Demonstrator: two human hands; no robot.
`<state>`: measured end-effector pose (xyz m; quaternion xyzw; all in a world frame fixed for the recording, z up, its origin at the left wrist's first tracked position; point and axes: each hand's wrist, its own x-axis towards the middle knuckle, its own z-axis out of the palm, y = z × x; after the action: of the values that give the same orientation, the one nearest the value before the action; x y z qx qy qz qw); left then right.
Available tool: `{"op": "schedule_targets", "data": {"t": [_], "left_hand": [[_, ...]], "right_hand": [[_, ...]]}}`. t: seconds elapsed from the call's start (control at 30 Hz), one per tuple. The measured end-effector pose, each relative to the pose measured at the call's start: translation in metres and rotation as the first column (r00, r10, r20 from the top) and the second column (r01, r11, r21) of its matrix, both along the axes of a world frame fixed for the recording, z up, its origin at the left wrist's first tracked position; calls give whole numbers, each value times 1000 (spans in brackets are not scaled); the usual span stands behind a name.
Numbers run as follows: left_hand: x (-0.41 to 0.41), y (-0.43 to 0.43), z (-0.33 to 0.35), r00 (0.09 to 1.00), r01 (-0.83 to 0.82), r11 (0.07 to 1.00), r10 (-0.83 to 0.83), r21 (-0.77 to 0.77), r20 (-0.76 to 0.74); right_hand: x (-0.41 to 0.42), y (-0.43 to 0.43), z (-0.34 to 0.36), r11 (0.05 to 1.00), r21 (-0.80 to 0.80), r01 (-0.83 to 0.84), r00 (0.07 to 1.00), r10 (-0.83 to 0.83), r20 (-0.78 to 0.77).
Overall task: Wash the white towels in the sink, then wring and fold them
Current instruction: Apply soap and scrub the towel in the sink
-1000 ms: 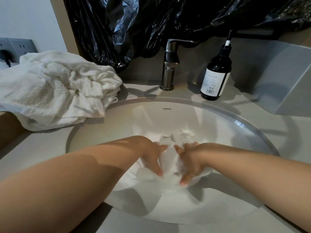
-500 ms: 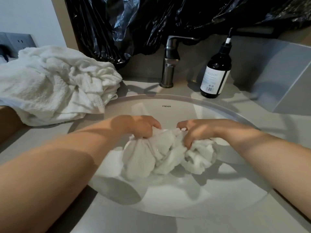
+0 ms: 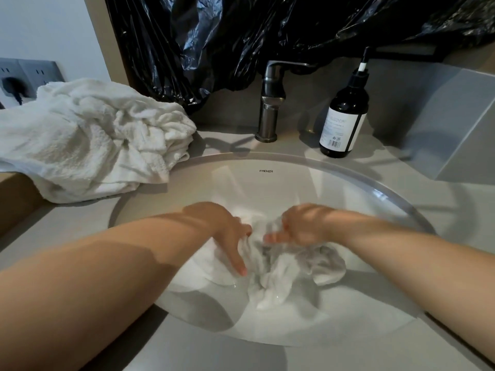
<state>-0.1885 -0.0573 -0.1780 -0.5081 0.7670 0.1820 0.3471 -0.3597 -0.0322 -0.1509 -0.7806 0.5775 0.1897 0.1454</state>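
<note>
Wet towel (image 3: 284, 266) bunched in sink (image 3: 267, 188); left grip (image 3: 227, 231) flat, pressing it; right grip (image 3: 302, 226) clutching it.

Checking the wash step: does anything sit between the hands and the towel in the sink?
Nothing visible does. The left hand rests on the wet towel and the right hand grips it, inside the sink.
</note>
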Motion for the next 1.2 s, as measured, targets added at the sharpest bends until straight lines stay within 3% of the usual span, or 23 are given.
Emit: {"op": "schedule_targets", "data": {"t": [0.07,0.17,0.27,0.37,0.43,0.47,0.53,0.6,0.67,0.77,0.9,1.03,1.13,1.2], "left_hand": [[-2,1,-13,995,86,993,-82,-75,49],[-1,-1,-19,986,165,971,-159,-173,45],[4,-6,-13,995,67,979,-81,-194,-65],[16,-12,2,933,-205,970,153,-132,-325],[20,-13,16,763,-413,911,338,-14,-552],[17,-10,23,628,-504,860,427,78,-651],[9,-5,32,268,-607,730,561,315,-783],[1,-4,35,-86,-594,609,601,525,-794],[-3,-6,35,-258,-560,553,591,617,-764],[-9,-3,39,-311,-535,510,623,674,-718],[-20,7,48,-217,-512,551,660,659,-720],[-21,4,47,-234,-566,536,624,626,-746],[-27,-1,46,-308,-613,473,595,633,-743],[-29,-4,44,-385,-609,429,576,667,-722]], "right_hand": [[9,7,-17,997,-6,81,988,-81,-134],[14,8,-27,1000,6,20,956,-18,-293],[5,1,-18,998,54,38,980,-26,-198],[-10,-10,-9,982,87,170,985,-169,-23],[-22,-21,-4,931,134,340,903,-363,231],[-26,-23,1,888,181,424,790,-460,405],[-26,-23,13,802,263,536,491,-549,676],[-14,-14,24,764,359,536,247,-548,799],[3,-5,27,775,353,525,165,-500,850],[19,-2,18,783,193,591,230,-393,890],[10,-13,17,719,177,672,182,-392,902],[-9,-14,29,712,109,694,233,-366,901],[3,-12,33,752,-29,658,336,-259,905],[15,-13,31,758,-78,647,345,-200,917]]}}
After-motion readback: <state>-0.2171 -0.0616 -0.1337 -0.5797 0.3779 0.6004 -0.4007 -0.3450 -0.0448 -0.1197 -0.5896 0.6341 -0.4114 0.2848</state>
